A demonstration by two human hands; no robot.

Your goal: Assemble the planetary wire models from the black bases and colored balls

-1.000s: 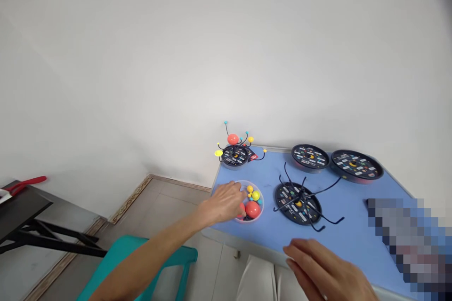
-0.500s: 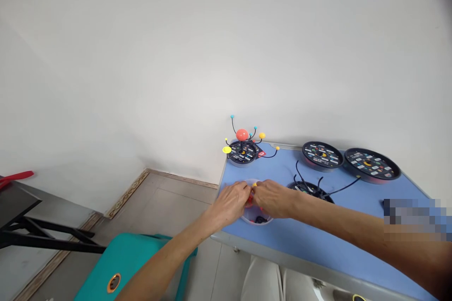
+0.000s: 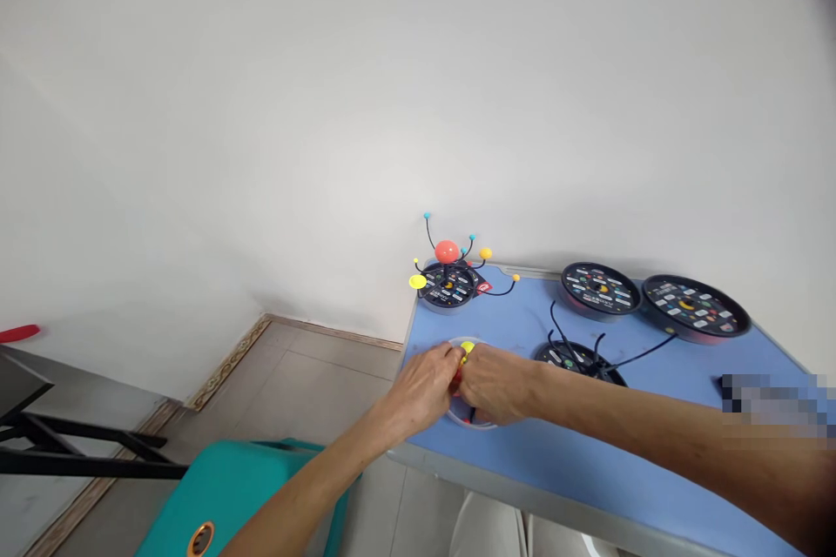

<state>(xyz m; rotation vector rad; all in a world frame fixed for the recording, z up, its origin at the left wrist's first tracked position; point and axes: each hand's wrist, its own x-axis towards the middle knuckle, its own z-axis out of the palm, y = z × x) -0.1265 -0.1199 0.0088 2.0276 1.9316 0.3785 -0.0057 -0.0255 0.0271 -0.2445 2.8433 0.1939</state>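
My left hand (image 3: 423,389) and my right hand (image 3: 500,383) meet over a clear plastic bowl (image 3: 471,423), their fingertips close around a small red piece (image 3: 458,379). A yellow ball (image 3: 467,348) shows just beyond them, near the bowl's far rim. The hands hide most of the bowl's contents, so I cannot tell what either one grips. Behind my right forearm lies a black disc base with bent black wires (image 3: 578,355). An assembled solar system model (image 3: 448,278) with a red ball and small coloured balls on wires stands at the table's far corner.
Two more black printed discs (image 3: 599,288) (image 3: 694,306) lie at the back of the blue table (image 3: 653,487). A pixelated patch (image 3: 777,405) covers the right side. Below the table's front edge are a teal chair (image 3: 241,487) and my light trousers (image 3: 489,535).
My right hand has moved from the table's front edge to the bowl and joined my left. The large red ball and the wired disc are now mostly hidden behind my hands and forearm.
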